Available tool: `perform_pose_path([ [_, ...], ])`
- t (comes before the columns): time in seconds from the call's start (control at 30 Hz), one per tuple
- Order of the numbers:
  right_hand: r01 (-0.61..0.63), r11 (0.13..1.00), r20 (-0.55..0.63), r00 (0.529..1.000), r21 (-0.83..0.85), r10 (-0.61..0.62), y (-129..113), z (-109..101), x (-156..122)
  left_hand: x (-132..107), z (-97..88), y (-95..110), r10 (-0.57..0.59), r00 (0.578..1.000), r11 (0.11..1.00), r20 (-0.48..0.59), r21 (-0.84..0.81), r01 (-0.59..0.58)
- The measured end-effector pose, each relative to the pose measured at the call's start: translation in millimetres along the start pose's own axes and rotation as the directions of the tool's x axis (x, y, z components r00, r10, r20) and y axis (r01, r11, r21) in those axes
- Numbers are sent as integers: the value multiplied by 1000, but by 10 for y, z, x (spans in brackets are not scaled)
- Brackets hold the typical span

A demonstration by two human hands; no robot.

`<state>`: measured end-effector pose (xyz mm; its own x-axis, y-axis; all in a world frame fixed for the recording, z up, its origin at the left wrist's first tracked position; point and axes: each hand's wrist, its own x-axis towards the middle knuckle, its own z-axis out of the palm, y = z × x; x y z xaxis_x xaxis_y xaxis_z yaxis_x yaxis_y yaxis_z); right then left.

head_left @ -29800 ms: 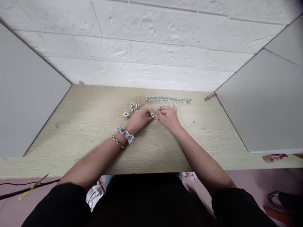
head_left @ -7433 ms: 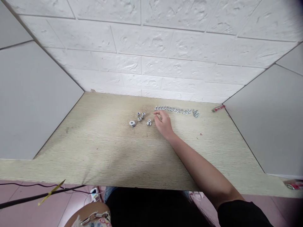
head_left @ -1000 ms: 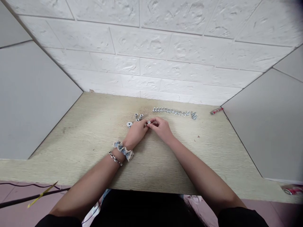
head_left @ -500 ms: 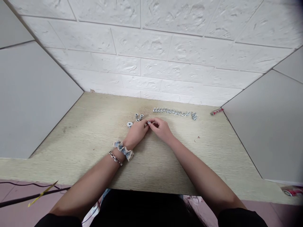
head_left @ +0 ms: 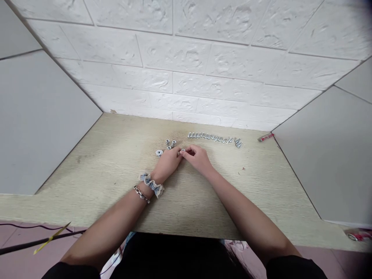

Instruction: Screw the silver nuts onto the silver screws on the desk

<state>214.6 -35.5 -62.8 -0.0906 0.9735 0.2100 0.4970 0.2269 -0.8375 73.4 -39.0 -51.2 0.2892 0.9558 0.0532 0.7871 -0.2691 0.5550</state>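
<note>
My left hand (head_left: 167, 162) and my right hand (head_left: 198, 159) meet fingertip to fingertip over the wooden desk (head_left: 116, 174). Between them sits a small silver metal fitting (head_left: 183, 150), pinched by the closed fingers of both hands. Just left of my left hand lie a flat silver washer-like piece (head_left: 159, 153) and a small cluster of silver nuts (head_left: 170, 143). A row of several silver screws (head_left: 213, 138) runs along the desk behind my right hand. A blue scrunchie and a chain bracelet circle my left wrist.
A red pen-like object (head_left: 265, 136) lies at the desk's back right corner. Grey partition panels (head_left: 37, 128) flank the desk on both sides, with a white brick wall behind. A second red item (head_left: 359, 234) lies at the right edge.
Both hands have stayed pinched on the small fitting over the last second, with only slight finger shifts. Seven seconds ago only my right hand was on the desk.
</note>
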Motion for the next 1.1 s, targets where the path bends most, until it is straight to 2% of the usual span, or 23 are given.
perform_pose_path([
  [0.13,-34,999,-41,999,26,35,6,2,-1,-1,-9,18,-15,1000,1000,10,-21,15],
  [0.2,-43,996,-24,999,76,45,36,8,5,-2,-12,21,-23,1000,1000,17,-20,24],
  [0.33,9,992,29,999,127,-13,77,17,16,1,3,5,1,1000,1000,0,-17,-1],
  [0.5,49,992,37,998,120,-53,59,5,10,3,21,-17,13,1000,999,-18,-29,-13],
  [0.87,-67,982,97,994,174,51,50,-7,18,5,13,-13,-6,1000,1000,-3,2,6],
  [0.93,-70,985,85,995,158,57,49,-7,19,6,17,-12,-15,1000,1000,-1,19,15],
  [1.1,11,999,48,999,43,-13,46,-17,20,2,8,9,-33,999,999,5,15,33],
])
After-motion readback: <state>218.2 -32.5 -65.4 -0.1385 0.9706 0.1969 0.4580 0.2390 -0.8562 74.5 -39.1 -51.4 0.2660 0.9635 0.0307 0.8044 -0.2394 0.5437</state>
